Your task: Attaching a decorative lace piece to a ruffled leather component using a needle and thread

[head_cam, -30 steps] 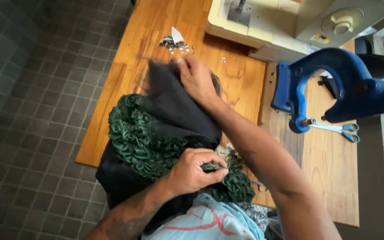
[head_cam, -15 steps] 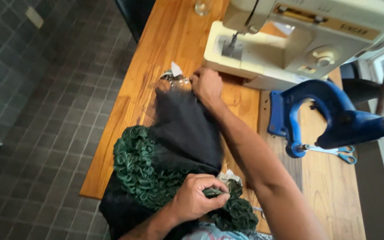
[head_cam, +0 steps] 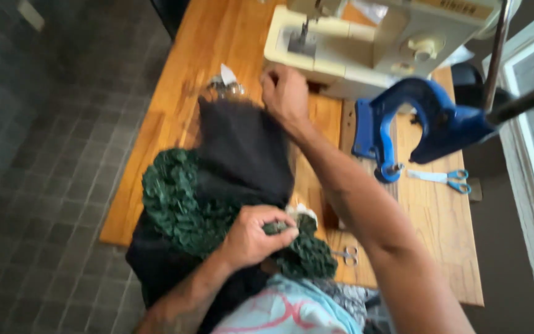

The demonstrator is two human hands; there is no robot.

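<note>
The wooden table [head_cam: 174, 130] carries everything, and the dark cloth [head_cam: 242, 154] with its green ruffled trim [head_cam: 174, 198] lies across its near end, spilling over the edge toward the person's lap. Because so much of the cloth hangs off the table, its weight could drag the rest down if either grip loosens. The right hand [head_cam: 285, 93] is closed on the far top edge of the cloth, just in front of the cream sewing machine [head_cam: 353, 43]; a pull that way could carry fabric or fingers close to the needle. The blue press [head_cam: 428, 124] stands beside the right forearm, near enough for an elbow to knock. The left hand [head_cam: 254, 232] is clenched on a bunch of the green trim, and a hard tug might tear the ruffles from the cloth.

Motion blur softens the whole view. The small heap of shiny bits [head_cam: 224, 86] beyond the cloth cannot be identified. The blue-handled scissors [head_cam: 443, 178] are clear, but the small snips [head_cam: 344, 253] are half hidden by the trim. What the left hand's fingers pinch inside the ruffle cannot be told.
</note>
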